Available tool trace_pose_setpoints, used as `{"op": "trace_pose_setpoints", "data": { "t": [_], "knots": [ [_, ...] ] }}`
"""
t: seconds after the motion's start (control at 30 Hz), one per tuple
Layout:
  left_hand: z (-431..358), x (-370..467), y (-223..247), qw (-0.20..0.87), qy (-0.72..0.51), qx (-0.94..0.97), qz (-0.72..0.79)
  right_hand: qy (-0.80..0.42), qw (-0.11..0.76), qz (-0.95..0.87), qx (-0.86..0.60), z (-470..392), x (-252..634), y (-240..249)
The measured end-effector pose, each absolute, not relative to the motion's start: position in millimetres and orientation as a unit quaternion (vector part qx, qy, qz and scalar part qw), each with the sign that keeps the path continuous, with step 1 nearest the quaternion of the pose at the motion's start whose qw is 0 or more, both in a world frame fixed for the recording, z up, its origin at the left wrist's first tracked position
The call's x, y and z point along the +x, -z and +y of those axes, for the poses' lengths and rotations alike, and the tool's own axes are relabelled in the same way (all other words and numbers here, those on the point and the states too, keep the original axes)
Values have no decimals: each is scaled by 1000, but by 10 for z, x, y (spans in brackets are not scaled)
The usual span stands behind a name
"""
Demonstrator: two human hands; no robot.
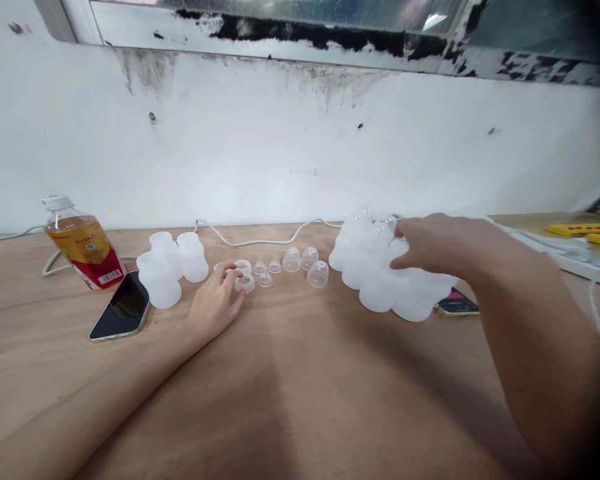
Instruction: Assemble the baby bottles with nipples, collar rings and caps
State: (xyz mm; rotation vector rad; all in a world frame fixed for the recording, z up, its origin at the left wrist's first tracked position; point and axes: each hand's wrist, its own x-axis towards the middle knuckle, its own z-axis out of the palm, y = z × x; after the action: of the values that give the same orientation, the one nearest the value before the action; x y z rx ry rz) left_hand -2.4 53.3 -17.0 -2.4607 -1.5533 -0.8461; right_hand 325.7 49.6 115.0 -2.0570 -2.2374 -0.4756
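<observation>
My left hand [217,301] rests by the white screw rings [245,283], its fingertips touching them and its thumb held apart. Beside the rings lie several clear bottle nipples [265,279] and 3 clear dome caps [318,274]. To the left of this hand stand several frosted white bottle bodies [163,292] without tops. My right hand [430,243] reaches over a tight group of capped baby bottles [377,293]. Its thumb and fingers are around the upper part of a baby bottle [398,249] in that group; the hand partly hides it.
A drink bottle [85,243] and a dark phone [123,307] are at the left. A white cable [260,244] runs along the wall. Behind my right arm are another dark device [459,305] and yellow items [580,231].
</observation>
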Motion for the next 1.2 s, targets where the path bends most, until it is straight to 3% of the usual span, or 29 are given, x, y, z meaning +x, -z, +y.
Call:
{"op": "trace_pose_setpoints", "data": {
  "t": [0.1,0.23,0.33,0.47,0.67,0.83,0.97,1.07,1.2],
  "knots": [
    [434,17,65,40,360,-817,-450,118,-17,-722,-681,430,3187,-1159],
    [154,147,-164,-3,411,-829,-379,74,14,-805,-589,151,2713,-1217],
    [-36,245,-268,-52,370,-854,-363,-5,56,-856,-515,5,2282,-1172],
    [-83,284,-246,-102,253,-874,-402,-90,16,-881,-465,18,1971,-985],
    [17,213,-212,-30,158,-903,-398,-211,-12,-887,-410,196,2028,-806],
    [29,178,-280,-30,121,-908,-400,-254,-9,-891,-375,261,2026,-814],
    [54,190,-309,-42,127,-879,-458,-213,-5,-909,-359,298,2063,-894],
    [120,154,-321,-69,140,-852,-499,-81,35,-920,-383,354,2173,-961],
    [242,59,-332,-138,251,-817,-500,92,44,-878,-467,480,2293,-893]
  ]
}}
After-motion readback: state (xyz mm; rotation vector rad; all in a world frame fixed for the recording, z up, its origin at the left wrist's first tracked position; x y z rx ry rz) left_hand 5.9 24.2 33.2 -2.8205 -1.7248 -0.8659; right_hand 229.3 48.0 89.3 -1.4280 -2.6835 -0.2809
